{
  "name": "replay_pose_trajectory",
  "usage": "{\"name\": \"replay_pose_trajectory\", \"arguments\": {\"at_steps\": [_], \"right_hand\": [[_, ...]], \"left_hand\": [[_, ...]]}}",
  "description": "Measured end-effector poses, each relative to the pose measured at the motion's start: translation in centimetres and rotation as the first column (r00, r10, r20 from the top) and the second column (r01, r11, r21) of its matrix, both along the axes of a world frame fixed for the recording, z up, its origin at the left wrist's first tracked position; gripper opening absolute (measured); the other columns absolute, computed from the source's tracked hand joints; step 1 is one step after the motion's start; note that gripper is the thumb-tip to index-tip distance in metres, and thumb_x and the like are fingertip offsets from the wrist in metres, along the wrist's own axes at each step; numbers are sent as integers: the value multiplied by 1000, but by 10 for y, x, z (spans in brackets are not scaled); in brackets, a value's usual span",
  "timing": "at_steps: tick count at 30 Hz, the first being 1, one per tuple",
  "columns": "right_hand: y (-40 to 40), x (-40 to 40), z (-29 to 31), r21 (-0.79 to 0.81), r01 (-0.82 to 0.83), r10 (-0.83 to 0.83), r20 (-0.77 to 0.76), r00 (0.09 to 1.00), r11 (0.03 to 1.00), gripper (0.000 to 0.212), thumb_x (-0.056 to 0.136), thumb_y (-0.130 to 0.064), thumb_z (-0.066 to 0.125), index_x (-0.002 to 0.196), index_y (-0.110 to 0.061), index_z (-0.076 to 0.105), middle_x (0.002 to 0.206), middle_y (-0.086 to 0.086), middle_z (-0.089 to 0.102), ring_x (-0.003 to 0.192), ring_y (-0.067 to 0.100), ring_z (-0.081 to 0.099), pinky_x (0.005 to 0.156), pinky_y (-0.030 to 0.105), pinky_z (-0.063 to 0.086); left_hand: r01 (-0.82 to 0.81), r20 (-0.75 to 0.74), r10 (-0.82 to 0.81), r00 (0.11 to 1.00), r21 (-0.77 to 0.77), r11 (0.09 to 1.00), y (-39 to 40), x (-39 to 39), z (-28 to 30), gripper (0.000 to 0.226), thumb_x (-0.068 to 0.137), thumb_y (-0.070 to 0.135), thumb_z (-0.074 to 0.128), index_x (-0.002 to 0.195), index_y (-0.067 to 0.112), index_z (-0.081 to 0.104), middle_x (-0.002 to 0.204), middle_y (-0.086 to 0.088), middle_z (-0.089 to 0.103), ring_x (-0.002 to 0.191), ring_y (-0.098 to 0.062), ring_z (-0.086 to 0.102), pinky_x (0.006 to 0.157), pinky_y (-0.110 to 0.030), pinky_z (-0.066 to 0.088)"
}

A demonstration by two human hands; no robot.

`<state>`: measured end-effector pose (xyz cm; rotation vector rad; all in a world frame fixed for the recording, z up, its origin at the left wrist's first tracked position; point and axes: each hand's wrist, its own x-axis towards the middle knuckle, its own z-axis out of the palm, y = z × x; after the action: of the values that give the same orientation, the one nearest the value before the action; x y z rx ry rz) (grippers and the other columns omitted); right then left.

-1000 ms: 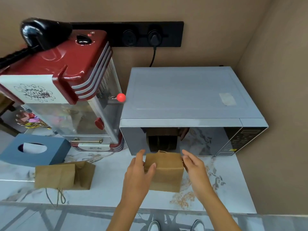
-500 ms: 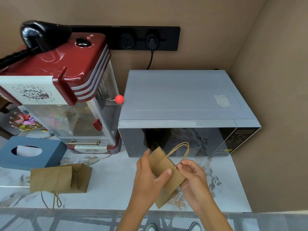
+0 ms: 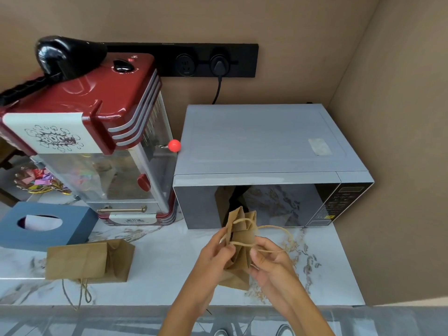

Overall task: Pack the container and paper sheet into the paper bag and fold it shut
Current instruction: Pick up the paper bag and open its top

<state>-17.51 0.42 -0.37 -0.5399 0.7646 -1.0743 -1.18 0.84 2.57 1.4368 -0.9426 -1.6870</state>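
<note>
A small brown paper bag with twine handles is held up above the marble counter, in front of the microwave. My left hand grips its left side and my right hand grips its right side; both pull the mouth apart. One twine loop hangs out to the right. The bag's top edge points up and away. No container or paper sheet shows in this view.
A second brown paper bag lies on its side at the counter's left front, strings over the edge. A grey microwave stands behind my hands, a red popcorn machine to its left, a blue tissue box at far left.
The bag lay flat-faced between my hands a second ago. I have since lifted it, turned it edge-on and started spreading its mouth; a handle loop has swung out to the right.
</note>
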Motion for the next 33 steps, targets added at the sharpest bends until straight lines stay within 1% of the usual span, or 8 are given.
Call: {"name": "replay_pose_trajectory", "arguments": {"at_steps": [6,11,15,19,24,28,30,33], "right_hand": [[2,8,6,-108,79,-124,-521,845,991,45,90,3,61,126,-24,54,66,-4,65,53,18,61,53,32,54],[3,4,33,-191,64,-181,-695,696,979,79,74,12,47,122,-50,43,66,22,50,48,17,44,46,30,47],[14,-4,54,-288,-194,-247,-946,209,938,56,71,1,53,101,-47,47,88,-24,41,77,1,51,61,18,44],[24,-7,62,-141,-496,-262,-947,-184,857,43,74,-23,53,114,-35,57,142,-9,18,134,15,13,111,41,23],[25,-19,79,44,-610,-121,-967,-226,791,74,75,-70,32,140,-36,36,113,-17,27,108,12,25,97,31,24],[23,-31,82,152,-641,-15,-969,-248,753,63,87,-63,33,145,-36,29,111,-17,35,107,15,34,96,33,32],[24,-30,85,59,-586,-42,-987,-157,808,31,97,-50,29,116,-37,50,102,-16,47,98,15,46,88,35,42],[23,-27,83,-38,-459,-113,-984,-136,887,32,98,-43,32,71,-29,41,77,-9,50,72,14,51,68,35,48]], "left_hand": [[73,469,-54,881,-22,997,-10,9,5,18,80,9,46,77,9,64,78,-17,67,75,-34,64,77,-51,57],[175,625,-194,757,93,980,-19,30,18,18,73,6,46,73,6,63,72,-20,70,70,-40,73,66,-51,60],[203,760,-165,628,45,978,-29,37,28,28,75,3,44,56,22,49,65,-15,59,70,-39,68,66,-45,56],[237,881,-123,457,13,971,-36,31,39,16,87,12,47,72,18,46,75,-10,58,73,-32,58,61,-38,47],[56,757,230,612,-331,942,-29,12,43,21,89,11,51,88,24,33,77,-3,56,70,-29,57,63,-45,49],[184,684,220,696,-466,866,-10,0,38,27,92,3,50,83,25,39,94,3,52,77,-24,57,69,-53,54],[326,729,139,670,-458,827,-5,-1,35,27,91,-1,48,86,26,50,114,9,51,86,-22,58,73,-47,55],[443,842,6,540,-290,848,-4,-2,35,30,90,6,48,85,29,67,140,12,47,99,-22,62,79,-37,54]]}}
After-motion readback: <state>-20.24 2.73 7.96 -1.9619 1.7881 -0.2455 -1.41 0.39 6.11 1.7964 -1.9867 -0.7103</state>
